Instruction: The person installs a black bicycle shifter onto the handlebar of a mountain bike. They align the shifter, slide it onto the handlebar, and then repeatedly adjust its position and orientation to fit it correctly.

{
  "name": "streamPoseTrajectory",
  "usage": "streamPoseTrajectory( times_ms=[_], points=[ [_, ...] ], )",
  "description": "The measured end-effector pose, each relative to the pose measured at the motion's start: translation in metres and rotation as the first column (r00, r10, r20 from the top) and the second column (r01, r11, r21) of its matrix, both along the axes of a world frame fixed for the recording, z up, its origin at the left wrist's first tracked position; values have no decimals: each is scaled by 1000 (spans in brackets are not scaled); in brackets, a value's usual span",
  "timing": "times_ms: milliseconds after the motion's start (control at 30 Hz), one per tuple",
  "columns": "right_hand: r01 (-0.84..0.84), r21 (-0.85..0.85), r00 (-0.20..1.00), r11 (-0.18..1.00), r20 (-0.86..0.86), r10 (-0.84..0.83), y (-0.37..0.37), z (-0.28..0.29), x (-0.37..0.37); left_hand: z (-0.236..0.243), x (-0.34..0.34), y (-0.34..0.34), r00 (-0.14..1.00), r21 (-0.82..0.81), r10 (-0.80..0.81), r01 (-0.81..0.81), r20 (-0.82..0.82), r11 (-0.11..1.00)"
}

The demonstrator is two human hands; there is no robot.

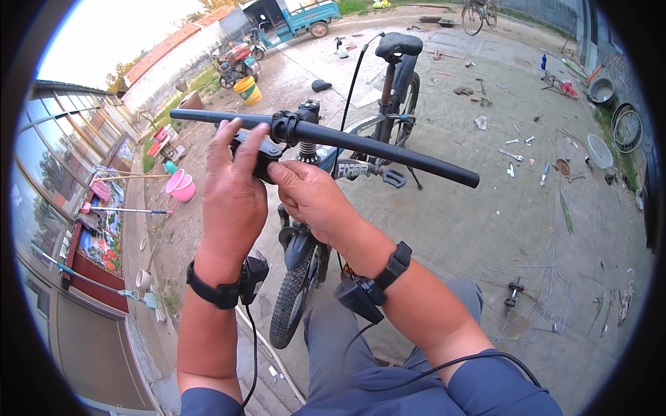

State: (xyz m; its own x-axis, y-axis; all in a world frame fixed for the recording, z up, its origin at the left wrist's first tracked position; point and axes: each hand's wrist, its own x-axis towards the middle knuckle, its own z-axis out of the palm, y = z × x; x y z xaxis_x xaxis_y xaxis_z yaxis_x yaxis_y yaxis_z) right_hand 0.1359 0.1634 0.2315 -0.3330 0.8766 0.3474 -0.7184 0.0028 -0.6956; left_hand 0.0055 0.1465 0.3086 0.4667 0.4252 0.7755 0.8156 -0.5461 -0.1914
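Observation:
A black handlebar (395, 151), bare of grips, runs across the bicycle's front and sits in a clamp on the stem (286, 129). In front of the clamp, both my hands hold a small black bicycle part (258, 149) with a round bolt-like detail on top; its exact kind is hard to make out. My left hand (234, 184) has its fingers bent over the part from the left. From the right, my right hand (316, 197) pinches it with the thumb on its near edge, the other fingers partly hidden. Below is the knobby front wheel (295, 295), between my arms.
Behind the handlebar stand the saddle (399, 45) and a pedal (395, 178). Tools (512, 154), loose spokes (548, 284) and a wheel hub (514, 291) lie on the ground at right. Pink buckets (182, 186) and a yellow bucket (247, 90) stand at left.

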Motion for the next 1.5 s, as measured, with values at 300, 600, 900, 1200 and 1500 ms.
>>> streamPoseTrajectory(
  times_ms=[300, 600, 900, 1200, 1500],
  points=[
    [-33, 8, 998, 999, -53, 33, 1, -8, -5, -5, -2, -6, 497, -527, 263, 522, 827, 671],
    [61, -105, 997, 993, 42, -57, -4, -12, 7, 15, 21, 2, 810, -455, 4, 325, 586, 829],
    [39, -191, 993, 981, -105, -60, -4, -18, 51, 1, 30, -17, 986, -145, -98, 78, -135, 986],
    [-15, -119, 1000, 993, -23, 12, -11, -29, 31, -32, 10, -16, 980, -164, -63, 95, 191, 982],
    [17, -73, 1000, 997, -7, -18, -10, -31, 21, -75, 6, -31, 387, -471, 268, 728, 882, 499]
  ],
)
